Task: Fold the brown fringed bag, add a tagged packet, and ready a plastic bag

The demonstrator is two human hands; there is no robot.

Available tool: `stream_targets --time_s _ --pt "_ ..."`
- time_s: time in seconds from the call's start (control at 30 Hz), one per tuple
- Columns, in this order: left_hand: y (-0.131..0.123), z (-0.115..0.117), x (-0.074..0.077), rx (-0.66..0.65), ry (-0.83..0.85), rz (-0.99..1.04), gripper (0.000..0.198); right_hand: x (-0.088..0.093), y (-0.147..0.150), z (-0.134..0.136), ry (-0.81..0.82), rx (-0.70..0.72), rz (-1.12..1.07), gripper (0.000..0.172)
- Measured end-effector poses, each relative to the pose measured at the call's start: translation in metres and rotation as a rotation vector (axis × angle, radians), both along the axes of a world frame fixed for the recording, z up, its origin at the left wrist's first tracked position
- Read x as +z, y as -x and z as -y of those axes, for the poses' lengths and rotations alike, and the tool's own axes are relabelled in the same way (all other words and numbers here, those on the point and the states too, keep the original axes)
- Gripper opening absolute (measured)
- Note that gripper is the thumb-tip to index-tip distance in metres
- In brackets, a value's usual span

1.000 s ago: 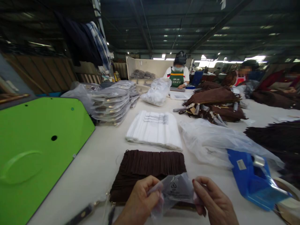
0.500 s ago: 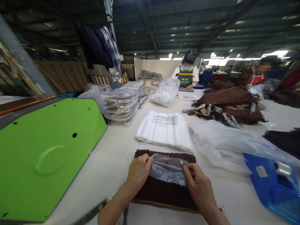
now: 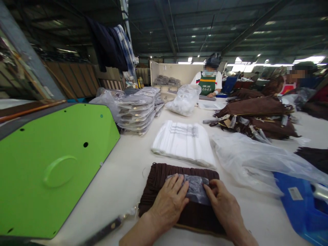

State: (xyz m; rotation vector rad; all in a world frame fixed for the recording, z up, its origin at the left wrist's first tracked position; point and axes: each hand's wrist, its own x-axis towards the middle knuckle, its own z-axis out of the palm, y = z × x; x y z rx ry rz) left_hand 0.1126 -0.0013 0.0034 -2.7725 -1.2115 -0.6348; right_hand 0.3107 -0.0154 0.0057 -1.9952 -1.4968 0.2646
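A dark brown fabric piece [image 3: 202,218] with gathered fringe along its far and left sides lies flat on the table. On it rests a small clear plastic bag [image 3: 197,188]. My left hand [image 3: 170,196] lies with extended fingers over the bag's left part, palm down. My right hand [image 3: 222,203] pinches the bag's right edge between thumb and index finger. Just beyond the fabric sits a stack of flat white plastic bags [image 3: 184,143] with printed lines. A strap with a metal clasp [image 3: 112,225] extends from the fabric's lower left.
A green panel [image 3: 64,171] fills the left side. Bagged grey items [image 3: 138,109] are stacked behind it. Brown fabric pieces [image 3: 253,109], loose plastic sheeting [image 3: 246,160] and a blue container [image 3: 294,212] lie right. A person in a green apron [image 3: 208,83] stands across the table.
My left hand has let go of the bag's left edge and moved flat onto it. The bag now lies lower against the fabric. The view has shifted slightly.
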Motion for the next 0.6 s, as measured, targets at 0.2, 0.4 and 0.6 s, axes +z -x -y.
stream_targets --time_s 0.2,0.4,0.6 --pt "-0.003 0.004 0.0 0.005 0.066 -0.009 0.04 0.018 0.02 0.011 -0.588 0.251 0.418 0.028" --pt "0.03 0.0 0.028 0.009 0.203 -0.036 0.06 -0.022 0.046 0.008 -0.533 0.581 0.719 0.057" --pt "0.128 0.052 0.035 0.466 0.099 0.056 0.032 -0.039 0.041 0.005 -0.53 0.592 0.643 0.066"
